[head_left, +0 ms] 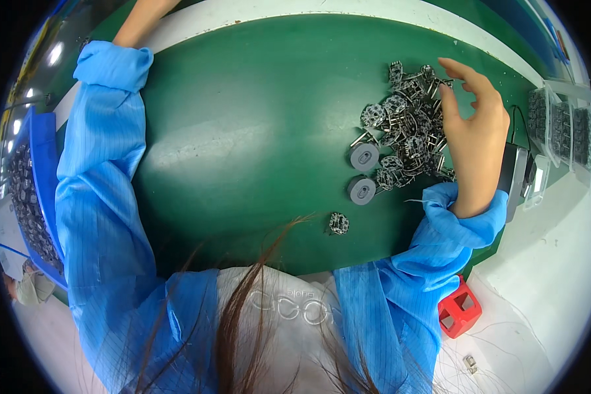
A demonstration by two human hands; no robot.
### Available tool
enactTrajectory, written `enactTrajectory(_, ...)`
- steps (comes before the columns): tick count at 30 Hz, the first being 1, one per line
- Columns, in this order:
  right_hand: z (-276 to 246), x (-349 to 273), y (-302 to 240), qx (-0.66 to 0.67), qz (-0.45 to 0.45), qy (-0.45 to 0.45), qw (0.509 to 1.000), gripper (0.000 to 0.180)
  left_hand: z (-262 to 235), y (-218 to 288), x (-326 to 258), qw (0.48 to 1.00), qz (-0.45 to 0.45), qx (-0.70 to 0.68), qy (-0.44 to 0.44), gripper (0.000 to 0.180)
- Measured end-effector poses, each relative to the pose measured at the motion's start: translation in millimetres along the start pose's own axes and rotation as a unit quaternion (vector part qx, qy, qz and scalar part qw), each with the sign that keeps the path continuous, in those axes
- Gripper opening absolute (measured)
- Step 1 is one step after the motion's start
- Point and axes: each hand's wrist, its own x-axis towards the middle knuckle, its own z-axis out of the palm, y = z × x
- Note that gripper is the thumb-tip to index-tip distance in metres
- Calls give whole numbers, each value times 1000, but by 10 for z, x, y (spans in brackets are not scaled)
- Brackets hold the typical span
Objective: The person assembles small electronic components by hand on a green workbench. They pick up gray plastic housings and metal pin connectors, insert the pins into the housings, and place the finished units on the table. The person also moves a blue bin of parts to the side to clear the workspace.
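Note:
My right hand (474, 121) hovers at the right edge of a heap of small round circuit boards (410, 125) with metal parts on them. Its thumb and fingers are curved and apart, and nothing shows between them; the fingertips are close to the heap, but I cannot tell if they touch it. Two grey round caps (364, 157) lie along the heap's near left side. A single circuit board (339, 223) rests apart, closer to me. My left forearm (141, 23) reaches far to the upper left, and the hand itself is beyond the picture's top edge.
A blue bin (44, 157) full of small dark parts stands at the left. Clear plastic trays (561, 125) and a dark device (513, 174) are on the right. Near my right elbow is a red block (459, 307) with square openings. The green mat (256, 131) has a white border.

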Motion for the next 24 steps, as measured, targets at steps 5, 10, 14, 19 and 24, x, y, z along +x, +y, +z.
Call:
enactTrajectory(5, 70, 0, 49, 2, 14, 22, 1000, 25, -97, 910, -248, 970, 241, -40, 1, 25)
enactTrajectory(10, -109, 13, -111, 138, 59, 17, 989, 22, -222, 1758, -921, 851, 483, -142, -152, 38)
enactTrajectory(14, -110, 1, -269, 335, 30, -100, 937, 23, -149, 1718, -981, 852, 463, -117, -215, 25)
enactTrajectory(19, -35, -52, -423, 460, 51, -122, 878, 23, -126, 1690, -865, 897, 299, -222, -238, 21)
enactTrajectory(24, 15, -72, -487, 505, 113, -84, 852, 21, -117, 1502, -620, 887, 4, -368, -279, 11)
